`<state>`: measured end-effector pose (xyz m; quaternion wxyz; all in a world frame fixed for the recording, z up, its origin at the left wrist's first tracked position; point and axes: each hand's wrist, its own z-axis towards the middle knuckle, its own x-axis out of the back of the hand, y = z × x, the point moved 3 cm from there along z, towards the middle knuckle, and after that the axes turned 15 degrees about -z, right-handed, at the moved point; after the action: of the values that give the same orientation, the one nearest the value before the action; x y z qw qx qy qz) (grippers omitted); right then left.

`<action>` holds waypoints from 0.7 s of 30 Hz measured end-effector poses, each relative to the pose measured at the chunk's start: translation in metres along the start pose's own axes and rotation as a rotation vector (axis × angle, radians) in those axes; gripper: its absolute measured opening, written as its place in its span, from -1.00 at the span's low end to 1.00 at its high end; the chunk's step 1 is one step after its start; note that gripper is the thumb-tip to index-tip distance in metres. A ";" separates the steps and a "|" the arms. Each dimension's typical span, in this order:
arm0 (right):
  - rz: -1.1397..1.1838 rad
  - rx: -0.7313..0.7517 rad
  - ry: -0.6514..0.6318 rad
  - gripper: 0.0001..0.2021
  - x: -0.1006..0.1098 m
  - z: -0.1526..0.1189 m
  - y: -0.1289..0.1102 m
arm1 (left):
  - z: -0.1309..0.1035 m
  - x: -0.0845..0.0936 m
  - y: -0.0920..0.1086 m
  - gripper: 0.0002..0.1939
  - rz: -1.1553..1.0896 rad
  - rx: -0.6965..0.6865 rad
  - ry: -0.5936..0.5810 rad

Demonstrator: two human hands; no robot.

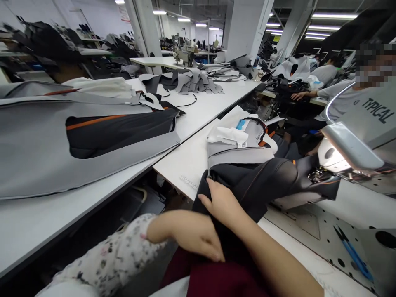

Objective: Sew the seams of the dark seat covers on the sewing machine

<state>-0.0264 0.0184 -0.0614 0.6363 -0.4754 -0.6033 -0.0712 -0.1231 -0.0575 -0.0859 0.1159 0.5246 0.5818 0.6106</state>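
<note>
A black padded fabric cover [247, 181] with orange stitching lies across the front table edge and runs right, under the sewing machine head [331, 154]. My right hand [224, 204] grips its left edge, thumb and forefinger at the fold. Below it, close to my lap, my left hand [198, 235] is closed with its fingers curled down beside the dark hanging fabric. Motion blurs it slightly, and what it holds is hidden. The grey backing and white pieces [229, 134] of the cover lie bunched beyond my right hand.
On the left table [123, 181] spreads a large grey panel [34, 144] with a black inset. Blue-handled snips [355, 258] lie on the machine bed at right. Grey cut pieces [198, 80] are piled farther back. A co-worker [343, 97] sits at the right. A gap separates the tables.
</note>
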 end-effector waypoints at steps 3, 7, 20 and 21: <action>0.187 -0.026 -0.149 -0.48 -0.005 0.004 0.020 | 0.002 0.079 -0.002 -0.61 0.102 0.210 0.574; 0.485 -0.085 -0.317 -0.53 -0.016 0.016 0.035 | 0.059 0.118 -0.025 -0.36 0.227 0.403 0.827; 0.886 -0.061 0.194 -0.51 0.011 -0.058 0.001 | 0.047 0.231 -0.107 -0.61 0.308 0.722 1.143; 0.846 -0.003 0.214 -0.52 0.021 -0.072 -0.005 | 0.043 0.244 -0.110 -0.61 0.298 0.748 1.176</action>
<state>0.0265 -0.0237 -0.0284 0.6677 -0.6717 -0.2858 0.1460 -0.2448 0.1834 -0.0636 -0.4896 0.1869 0.6407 0.5611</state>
